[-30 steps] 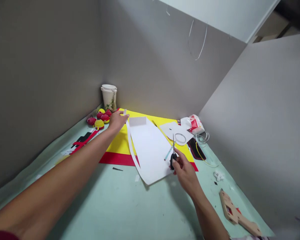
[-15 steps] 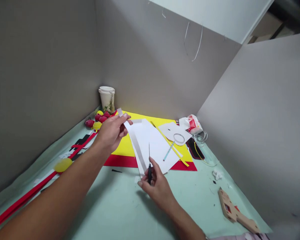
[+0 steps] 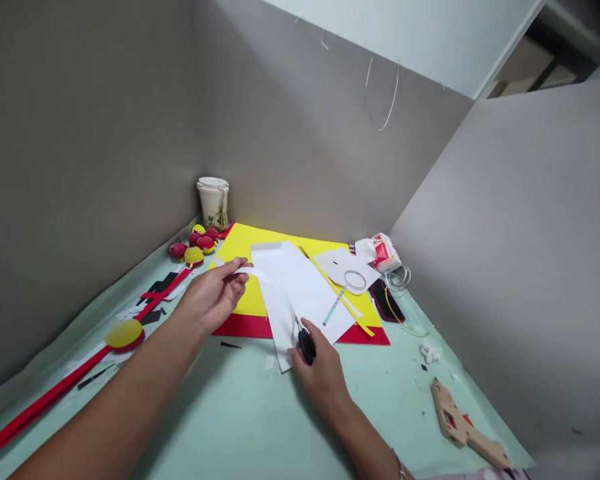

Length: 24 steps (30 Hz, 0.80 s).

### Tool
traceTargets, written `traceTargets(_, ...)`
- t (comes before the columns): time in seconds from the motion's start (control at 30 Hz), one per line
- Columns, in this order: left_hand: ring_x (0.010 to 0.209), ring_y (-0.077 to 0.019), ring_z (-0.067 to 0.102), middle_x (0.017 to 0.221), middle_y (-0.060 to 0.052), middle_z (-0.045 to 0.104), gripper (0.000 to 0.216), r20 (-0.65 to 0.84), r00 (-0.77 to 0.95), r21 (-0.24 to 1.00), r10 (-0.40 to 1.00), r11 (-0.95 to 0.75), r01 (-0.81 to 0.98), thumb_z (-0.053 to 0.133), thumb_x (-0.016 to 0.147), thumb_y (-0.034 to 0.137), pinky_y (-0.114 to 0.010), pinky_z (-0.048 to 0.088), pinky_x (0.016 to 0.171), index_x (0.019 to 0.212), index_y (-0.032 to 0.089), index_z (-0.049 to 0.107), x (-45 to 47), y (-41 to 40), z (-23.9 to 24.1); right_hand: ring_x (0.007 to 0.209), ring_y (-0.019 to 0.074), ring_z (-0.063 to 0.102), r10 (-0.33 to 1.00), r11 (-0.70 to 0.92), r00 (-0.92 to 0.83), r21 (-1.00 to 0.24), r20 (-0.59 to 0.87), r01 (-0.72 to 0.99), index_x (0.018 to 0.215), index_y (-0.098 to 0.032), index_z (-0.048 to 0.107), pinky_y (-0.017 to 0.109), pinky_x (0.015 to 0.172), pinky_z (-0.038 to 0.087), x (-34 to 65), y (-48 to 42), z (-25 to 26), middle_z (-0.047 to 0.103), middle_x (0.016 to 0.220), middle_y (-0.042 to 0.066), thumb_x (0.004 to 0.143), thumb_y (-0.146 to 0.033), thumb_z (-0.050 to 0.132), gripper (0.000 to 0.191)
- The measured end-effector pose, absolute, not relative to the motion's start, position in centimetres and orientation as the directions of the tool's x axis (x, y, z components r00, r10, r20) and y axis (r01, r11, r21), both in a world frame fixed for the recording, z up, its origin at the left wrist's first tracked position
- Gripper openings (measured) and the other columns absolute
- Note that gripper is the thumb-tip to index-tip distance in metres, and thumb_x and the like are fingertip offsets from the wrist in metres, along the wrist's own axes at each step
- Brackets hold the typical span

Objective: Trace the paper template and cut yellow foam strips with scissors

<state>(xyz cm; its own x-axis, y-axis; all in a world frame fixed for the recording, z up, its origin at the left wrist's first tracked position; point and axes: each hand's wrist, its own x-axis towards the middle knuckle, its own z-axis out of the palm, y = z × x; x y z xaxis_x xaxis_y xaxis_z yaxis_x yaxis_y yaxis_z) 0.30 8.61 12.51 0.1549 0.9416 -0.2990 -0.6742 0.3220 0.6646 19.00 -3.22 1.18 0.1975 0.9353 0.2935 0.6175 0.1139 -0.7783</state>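
My left hand (image 3: 214, 295) pinches one end of a narrow white paper strip (image 3: 255, 272), which trails toward the right. My right hand (image 3: 323, 370) is closed round small black-handled scissors (image 3: 307, 345), blades pointing up and away, close to the strip's lower end. Whether the blades touch the strip I cannot tell. Beneath lies a white paper sheet (image 3: 300, 280), its near corner reaching past a yellow sheet (image 3: 245, 300) and a red sheet (image 3: 247, 327) onto the green table cover (image 3: 240, 413).
At the right are a glue gun (image 3: 463, 427), a phone (image 3: 386, 300), coiled wire (image 3: 399, 279) and a pen (image 3: 334, 308). Red and yellow round pieces (image 3: 194, 256) lie by a white cup (image 3: 213, 203) at the back left. Red strips (image 3: 45, 397) run along the left.
My left hand has come down and nearer with the strip, which now trails loosely above the sheet. The scissors in my right hand have tilted to the left.
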Motion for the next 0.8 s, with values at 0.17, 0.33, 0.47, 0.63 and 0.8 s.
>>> traceTargets(0.17, 0.057, -0.0058, 0.061, 0.090, -0.009, 0.068, 0.009, -0.139, 0.121, 0.792, 0.983, 0.183, -0.583, 0.058, 0.087, 0.018, -0.012, 0.048, 0.047, 0.086, 0.011, 0.063, 0.0, 8.2, 12.2, 0.081, 0.0198, 0.062, 0.973, 0.097, 0.145, -0.888, 0.180, 0.450, 0.117, -0.019, 0.063, 0.034, 0.078, 0.051, 19.2, -3.3, 2.4, 0.070, 0.094, 0.006, 0.080, -0.024, 0.059, 0.037)
traceTargets(0.33, 0.081, -0.0163, 0.067, 0.112, -0.011, 0.066, 0.053, -0.017, 0.171, 0.954, 0.985, 0.067, -0.293, 0.077, 0.070, 0.034, -0.022, 0.050, 0.060, 0.116, 0.018, 0.057, 0.0, 7.1, 10.9, 0.048, 0.0089, 0.044, 0.986, -0.108, 0.131, -0.993, -0.102, 0.038, 0.108, -0.017, 0.065, 0.023, 0.047, 0.039, 18.9, -3.1, 3.8, 0.059, 0.072, -0.002, 0.075, -0.029, 0.065, 0.036)
traceTargets(0.47, 0.085, -0.0195, 0.066, 0.107, -0.010, 0.067, 0.059, -0.152, 0.203, 0.979, 0.967, 0.175, -0.102, 0.078, 0.067, 0.044, -0.029, 0.050, 0.071, 0.115, 0.017, 0.056, 0.1, 6.0, 9.2, 0.043, 0.0063, 0.039, 0.980, -0.173, 0.083, -0.979, -0.182, -0.107, 0.104, -0.017, 0.065, 0.022, 0.044, 0.031, 18.9, -3.1, 4.4, 0.055, 0.064, -0.005, 0.070, -0.030, 0.069, 0.037)
traceTargets(0.63, 0.072, -0.0166, 0.064, 0.092, -0.008, 0.068, 0.047, -0.234, 0.378, 0.966, 0.896, 0.260, -0.018, 0.067, 0.075, 0.055, -0.027, 0.046, 0.062, 0.102, 0.016, 0.060, 0.0, 4.5, 6.3, 0.042, 0.0051, 0.037, 0.972, -0.223, 0.022, -0.953, -0.232, -0.206, 0.100, -0.016, 0.065, 0.020, 0.043, 0.024, 18.8, -3.4, 4.4, 0.052, 0.060, -0.007, 0.073, -0.030, 0.069, 0.031)
traceTargets(0.8, 0.064, -0.0162, 0.063, 0.080, -0.006, 0.067, 0.042, -0.279, 0.543, 0.954, 0.792, 0.295, 0.060, 0.068, 0.073, 0.055, -0.025, 0.042, 0.055, 0.088, 0.016, 0.060, 0.9, 2.4, 3.4, 0.040, 0.0047, 0.034, 0.971, -0.231, 0.011, -0.952, -0.238, -0.202, 0.091, -0.016, 0.065, 0.019, 0.041, 0.022, 17.8, -3.5, 3.4, 0.050, 0.056, -0.007, 0.073, -0.031, 0.070, 0.024)
